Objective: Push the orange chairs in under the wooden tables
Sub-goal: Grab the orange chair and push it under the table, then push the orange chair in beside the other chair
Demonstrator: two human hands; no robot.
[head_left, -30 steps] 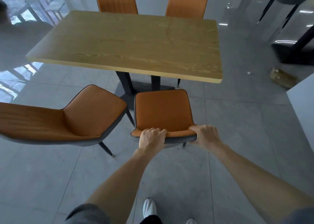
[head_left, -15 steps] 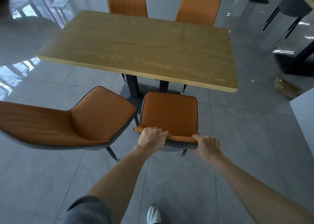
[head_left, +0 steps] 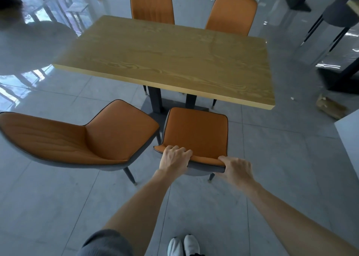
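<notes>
1. The held orange chair (head_left: 196, 133) sits at lower centre of the frame, its smooth leather-like seat trimmed with dark piping over a grey shell; its front edge lies just short of the table's near edge.
2. The left hand (head_left: 174, 158) grips the top of the chair's backrest at its left corner, fingers (head_left: 181, 151) curled together over the orange face.
3. The right hand (head_left: 238, 169) clamps the backrest's right corner, its fingers wrapped around the rim and mostly hidden.
4. The table (head_left: 171, 59) fills the middle of the frame: a rectangular slab with pale, strongly grained wood veneer and a thin yellow edge, carried on dark square posts.
5. A second orange chair (head_left: 81, 139) stands at lower left, turned sideways and well out from the table, on thin tapered dark legs.
6. Two further chairs at the top, the far left chair (head_left: 152, 3) with faint vertical ribbing and the far right chair (head_left: 232, 13), are tucked against the far edge.
7. The floor (head_left: 58, 207) is glossy grey tile.
8. White shoes (head_left: 183, 246) show at the bottom edge.
</notes>
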